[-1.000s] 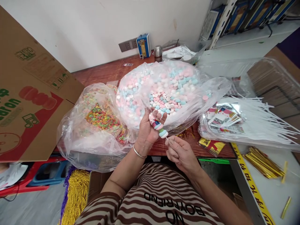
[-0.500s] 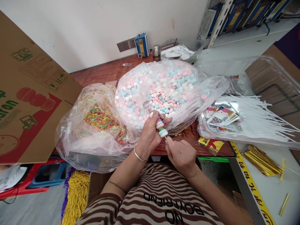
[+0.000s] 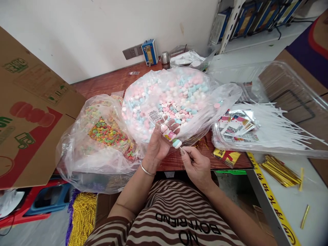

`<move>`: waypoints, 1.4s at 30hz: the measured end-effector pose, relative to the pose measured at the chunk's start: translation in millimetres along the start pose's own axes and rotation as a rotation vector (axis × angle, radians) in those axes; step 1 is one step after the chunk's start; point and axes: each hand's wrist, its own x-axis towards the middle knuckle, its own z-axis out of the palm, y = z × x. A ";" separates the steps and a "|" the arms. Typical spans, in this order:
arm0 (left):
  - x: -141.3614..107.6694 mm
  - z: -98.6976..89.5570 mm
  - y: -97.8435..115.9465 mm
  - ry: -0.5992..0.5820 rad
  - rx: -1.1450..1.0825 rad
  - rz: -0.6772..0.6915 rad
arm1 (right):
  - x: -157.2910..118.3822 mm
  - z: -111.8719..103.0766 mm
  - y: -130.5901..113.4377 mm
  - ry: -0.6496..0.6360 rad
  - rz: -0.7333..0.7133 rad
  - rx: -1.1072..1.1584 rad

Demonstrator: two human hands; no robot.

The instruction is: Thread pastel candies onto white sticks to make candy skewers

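Note:
Between my hands is a skewer of stacked candies (image 3: 176,143), white, blue and green at its lower end. A clear printed wrapper (image 3: 168,134) covers its upper part. My left hand (image 3: 161,143) cradles the wrapper from the left, fingers curled behind it. Thumb and index finger of my right hand (image 3: 196,165) pinch the thin white stick below the candies. Just beyond lies a big open plastic bag of pink, white and blue candies (image 3: 179,111). To its left is a bag of small colourful ring candies (image 3: 110,135).
A clear tray (image 3: 217,140) on the right holds white sticks (image 3: 284,128) and printed wrappers (image 3: 237,124). Gold twist ties (image 3: 279,171) lie near the yellow tape. A large carton (image 3: 33,112) stands at the left. A metal flask (image 3: 165,59) and blue box (image 3: 150,52) are by the wall.
The printed wrapper now lies over the upper candies, which were bare before. My left hand has opened somewhat around it. The whole view has shifted slightly.

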 end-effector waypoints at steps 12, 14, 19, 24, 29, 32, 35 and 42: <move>-8.4 4.0 -38.2 -0.018 0.078 0.026 | 1.2 16.0 -4.0 -0.077 0.383 0.461; -9.9 0.3 -40.7 -0.021 0.076 -0.008 | 4.4 14.5 -5.8 -0.148 0.512 0.637; -4.0 -1.6 -24.7 0.023 0.039 -0.033 | 1.4 6.2 3.8 -0.013 0.078 -0.012; 12.4 -0.9 -4.6 0.129 0.008 0.061 | -7.5 3.2 23.9 0.047 -0.366 -0.561; 19.1 -2.2 -2.6 0.106 -0.015 0.082 | -9.4 5.7 24.4 -0.025 -0.296 -0.400; 15.0 0.4 -3.9 0.058 -0.032 0.059 | -8.6 4.8 12.1 -0.103 0.031 0.041; 10.7 3.6 -4.5 0.042 -0.037 0.015 | -6.5 3.2 0.0 -0.255 0.491 0.636; 3.8 2.4 -17.9 0.016 0.081 -0.059 | 3.3 8.8 -4.7 -0.220 0.595 0.834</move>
